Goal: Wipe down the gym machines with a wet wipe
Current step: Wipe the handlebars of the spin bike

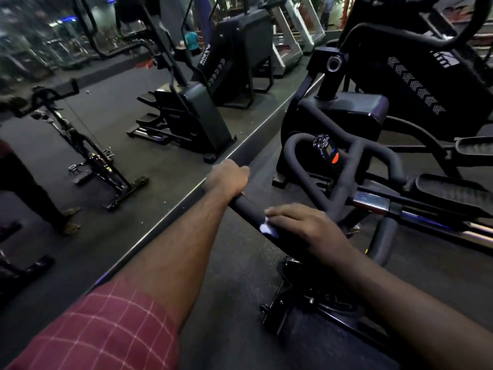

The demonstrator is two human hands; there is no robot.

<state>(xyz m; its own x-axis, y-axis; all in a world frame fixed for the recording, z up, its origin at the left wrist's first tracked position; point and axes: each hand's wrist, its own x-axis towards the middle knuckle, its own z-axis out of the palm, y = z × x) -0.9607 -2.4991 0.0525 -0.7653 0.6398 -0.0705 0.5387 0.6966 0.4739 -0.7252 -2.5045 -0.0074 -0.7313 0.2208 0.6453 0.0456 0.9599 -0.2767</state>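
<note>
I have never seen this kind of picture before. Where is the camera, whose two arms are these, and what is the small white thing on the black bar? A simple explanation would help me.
There is one picture, taken by a camera worn on a person's head, looking forward and down. The two bare arms are therefore that person's own; there is no robot. The place is a dim gym with dark exercise machines on a dark floor. The left hand, whose arm has a red checked sleeve, grips the end of a black padded handlebar. The right hand lies on the same bar and presses a small white wet wipe against it with its fingers. Further along, the bar bends into a loop near a small round display. The person seems to be wiping the handlebar.
</note>
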